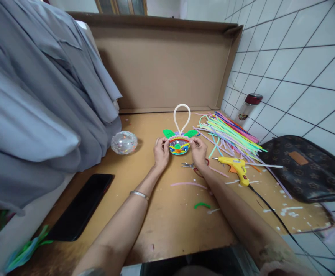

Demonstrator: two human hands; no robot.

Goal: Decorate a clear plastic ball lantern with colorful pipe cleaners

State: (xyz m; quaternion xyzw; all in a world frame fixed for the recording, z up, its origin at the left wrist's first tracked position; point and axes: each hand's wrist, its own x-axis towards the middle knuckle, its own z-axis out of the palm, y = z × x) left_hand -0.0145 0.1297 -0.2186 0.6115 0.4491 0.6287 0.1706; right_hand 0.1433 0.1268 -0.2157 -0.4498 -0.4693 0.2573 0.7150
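Observation:
A round, colourful craft ball [179, 147] with a face-like front, two green leaf shapes and a tall white loop [181, 105] on top is held over the middle of the table. My left hand [161, 152] pinches its left edge, and my right hand [198, 150] pinches its right edge. Scissors [187, 165] with red handles lie just below, partly hidden by my right wrist. A pink strip [188, 183] and a short green piece [202, 205] rest nearer the front edge.
A clear ball [124, 142] and a black phone [82, 207] are on the left. To the right lie coloured pipe cleaners [227, 134], a yellow glue gun [236, 167] with its cord, and a dark bag [311, 168]. Cardboard [164, 65] stands behind.

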